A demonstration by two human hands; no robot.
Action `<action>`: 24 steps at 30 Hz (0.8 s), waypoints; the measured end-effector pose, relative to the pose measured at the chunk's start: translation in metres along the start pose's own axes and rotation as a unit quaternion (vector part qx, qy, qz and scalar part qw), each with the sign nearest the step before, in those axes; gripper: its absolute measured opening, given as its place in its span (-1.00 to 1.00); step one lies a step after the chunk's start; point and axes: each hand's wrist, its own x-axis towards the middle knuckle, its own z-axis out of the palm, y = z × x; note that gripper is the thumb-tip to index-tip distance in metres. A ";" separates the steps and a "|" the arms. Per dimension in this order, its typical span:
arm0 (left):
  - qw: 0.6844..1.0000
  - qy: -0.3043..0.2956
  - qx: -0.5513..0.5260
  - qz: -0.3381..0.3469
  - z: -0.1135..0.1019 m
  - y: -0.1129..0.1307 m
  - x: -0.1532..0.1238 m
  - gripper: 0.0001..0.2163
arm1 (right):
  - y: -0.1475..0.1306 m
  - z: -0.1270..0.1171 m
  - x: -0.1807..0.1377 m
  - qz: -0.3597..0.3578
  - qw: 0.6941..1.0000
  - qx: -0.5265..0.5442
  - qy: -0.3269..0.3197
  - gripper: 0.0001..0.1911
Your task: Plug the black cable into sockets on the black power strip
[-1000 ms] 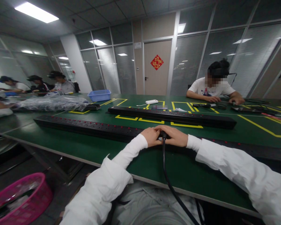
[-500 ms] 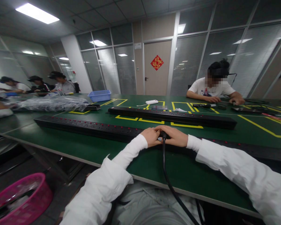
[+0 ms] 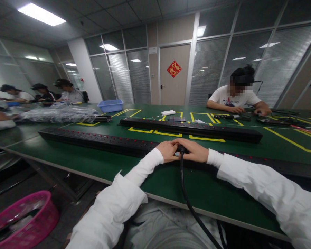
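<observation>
A long black power strip (image 3: 98, 140) with a row of small red parts lies across the green table in front of me. At its middle, my left hand (image 3: 167, 151) and my right hand (image 3: 194, 150) meet around a black power plug (image 3: 181, 148). From the plug a thick black cable (image 3: 184, 186) runs down over the table edge towards my lap. The fingers of both hands are closed about the plug and partly hide it, along with the socket beneath. Behind lies a second black power strip (image 3: 197, 129), touched by neither hand.
Yellow tape outlines mark the green table (image 3: 134, 183). A blue bin (image 3: 110, 105), plastic-wrapped goods (image 3: 59, 114) and a white device (image 3: 168, 112) stand farther back. A pink basket (image 3: 41, 221) is at lower left. Opposite sits a co-worker (image 3: 235, 98); others are at far left.
My hands stay closed around the plug in the same place, and both strips lie as before. At far left, a person's arm has shifted slightly.
</observation>
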 end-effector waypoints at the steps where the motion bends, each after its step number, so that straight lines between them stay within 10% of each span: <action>1: 1.000 -0.001 0.000 -0.001 0.000 0.000 0.000 -0.51 | 0.000 0.000 0.000 0.000 1.000 0.000 0.000 -0.53; 24: 1.000 -0.010 -0.001 0.000 -0.001 0.000 0.000 -0.49 | 0.000 -0.001 0.000 0.003 1.000 0.007 -0.002 -0.52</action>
